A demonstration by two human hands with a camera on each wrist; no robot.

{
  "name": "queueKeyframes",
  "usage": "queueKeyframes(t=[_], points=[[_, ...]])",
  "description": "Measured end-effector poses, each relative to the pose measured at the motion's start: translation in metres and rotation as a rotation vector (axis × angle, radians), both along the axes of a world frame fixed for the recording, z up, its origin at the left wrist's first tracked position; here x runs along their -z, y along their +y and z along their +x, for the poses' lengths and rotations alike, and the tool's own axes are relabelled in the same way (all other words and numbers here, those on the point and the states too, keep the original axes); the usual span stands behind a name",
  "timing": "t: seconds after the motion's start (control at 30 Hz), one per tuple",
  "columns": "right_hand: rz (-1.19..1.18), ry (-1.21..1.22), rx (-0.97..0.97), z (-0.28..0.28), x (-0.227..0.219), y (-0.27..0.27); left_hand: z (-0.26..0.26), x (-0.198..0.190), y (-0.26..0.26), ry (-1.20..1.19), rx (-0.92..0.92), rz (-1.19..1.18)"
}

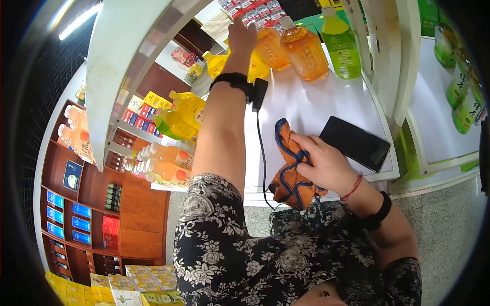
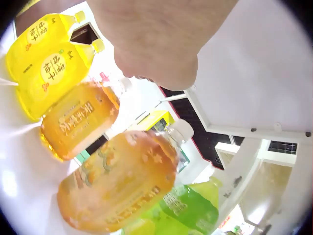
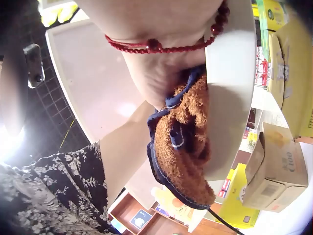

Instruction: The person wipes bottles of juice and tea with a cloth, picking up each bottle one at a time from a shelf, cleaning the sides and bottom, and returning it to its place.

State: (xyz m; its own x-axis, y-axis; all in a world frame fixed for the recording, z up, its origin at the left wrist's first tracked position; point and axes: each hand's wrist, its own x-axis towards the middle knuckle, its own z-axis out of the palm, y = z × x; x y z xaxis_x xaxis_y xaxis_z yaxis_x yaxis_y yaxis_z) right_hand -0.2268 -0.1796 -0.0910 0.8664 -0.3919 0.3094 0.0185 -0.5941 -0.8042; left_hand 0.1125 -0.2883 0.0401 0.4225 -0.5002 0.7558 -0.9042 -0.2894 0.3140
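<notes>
My left hand (image 1: 242, 41) reaches far forward, beside and above the row of drink bottles, fingers pointing away with nothing seen between them. Closest to it stands an orange drink bottle (image 1: 270, 50); a second orange bottle (image 1: 306, 53) and a green bottle (image 1: 341, 48) are to its right. In the left wrist view the back of the hand hides its fingertips, near yellow bottles (image 2: 51, 66). My right hand (image 1: 326, 166) grips a bunched orange-brown cleaning cloth (image 1: 288, 176) with dark blue edging, low over the white shelf's near edge. The cloth (image 3: 188, 139) hangs below the fingers.
A black phone (image 1: 356, 143) lies on the white shelf (image 1: 311, 104), right of the cloth. A black cable (image 1: 263, 148) runs down from the left wrist camera. White uprights (image 1: 403, 56) flank the shelf. More bottles (image 1: 168, 163) and a wooden cabinet (image 1: 143, 217) are at left.
</notes>
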Motion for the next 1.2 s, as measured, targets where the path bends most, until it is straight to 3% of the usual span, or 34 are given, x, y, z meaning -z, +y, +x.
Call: queueKeyframes(t=[0.07,0.1,0.17,0.3,0.5,0.63,0.73,0.93,1.17,1.2], points=[[0.016,0.012,-0.003,-0.001,-0.001,0.000,-0.006,-0.007,0.006,0.011,-0.198,0.234],[0.013,-0.004,0.000,-0.001,0.002,0.001,0.007,-0.003,0.004,0.011,-0.194,0.233],[0.009,-0.020,0.014,0.000,0.002,0.001,0.045,0.012,-0.011,-0.336,-0.136,0.444],[0.008,-0.006,0.008,-0.002,0.000,0.002,0.045,0.018,-0.021,-0.199,0.005,0.364],[-0.004,-0.039,0.016,0.001,0.005,0.001,0.019,0.002,-0.006,-0.056,-0.017,0.319],[-0.044,-0.079,0.044,0.005,0.012,0.000,0.021,0.011,0.005,-0.200,0.028,0.292],[-0.019,-0.053,0.038,0.006,0.010,-0.003,0.006,0.011,0.026,-0.143,-0.032,0.364],[0.012,-0.089,0.056,0.011,0.014,-0.006,-0.010,0.000,0.082,-0.031,-0.025,0.219],[0.155,-0.175,0.030,0.023,0.025,-0.018,-0.036,-0.009,0.184,-0.039,-0.073,0.334],[0.130,-0.167,0.043,0.024,0.028,-0.021,-0.050,-0.012,0.201,-0.071,-0.004,0.318]])
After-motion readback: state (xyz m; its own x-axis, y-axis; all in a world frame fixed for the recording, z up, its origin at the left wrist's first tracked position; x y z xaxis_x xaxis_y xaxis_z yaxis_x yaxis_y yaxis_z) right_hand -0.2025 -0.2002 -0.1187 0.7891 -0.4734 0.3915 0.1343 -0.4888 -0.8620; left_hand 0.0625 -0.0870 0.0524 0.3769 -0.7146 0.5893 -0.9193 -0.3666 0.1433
